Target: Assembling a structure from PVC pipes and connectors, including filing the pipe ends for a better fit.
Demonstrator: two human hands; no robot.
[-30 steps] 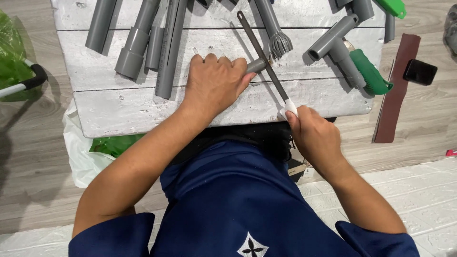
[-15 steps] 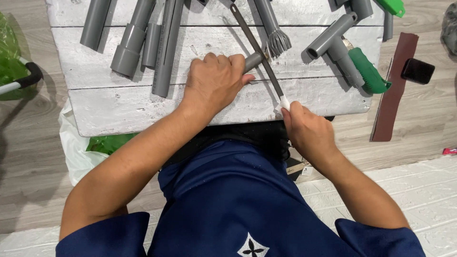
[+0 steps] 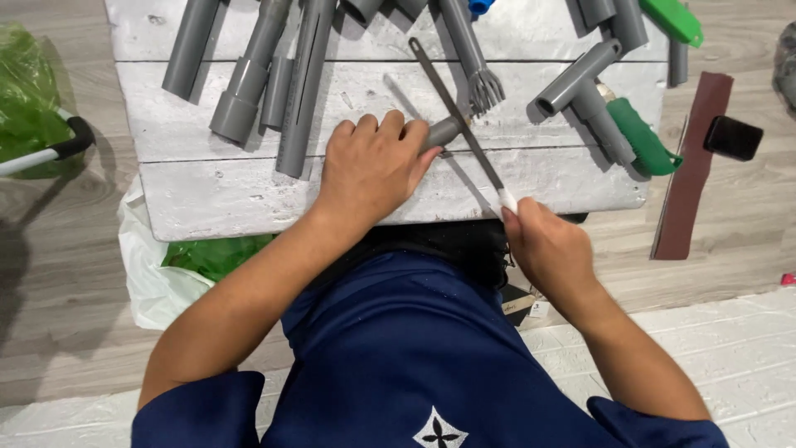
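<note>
My left hand (image 3: 371, 164) presses a short grey pipe piece (image 3: 445, 131) flat onto the white wooden board (image 3: 232, 195); only the pipe's end shows past my fingers. A long thin dark file (image 3: 454, 112) lies slanted across that pipe end, and my right hand (image 3: 547, 249) grips its white handle end at the board's near edge. The file's tip points up and to the left, toward the far side of the board.
Several grey pipes (image 3: 249, 70) lie along the board's far side, one with a slit comb-like end (image 3: 485, 87). Green-handled tools (image 3: 643, 137) sit right. A brown sandpaper strip (image 3: 692, 162) and a black object (image 3: 734, 137) lie on the floor, green bags (image 3: 25, 99) left.
The file has slid a little along its length across the pipe end, my right hand moving with it. My left hand stays on the pipe.
</note>
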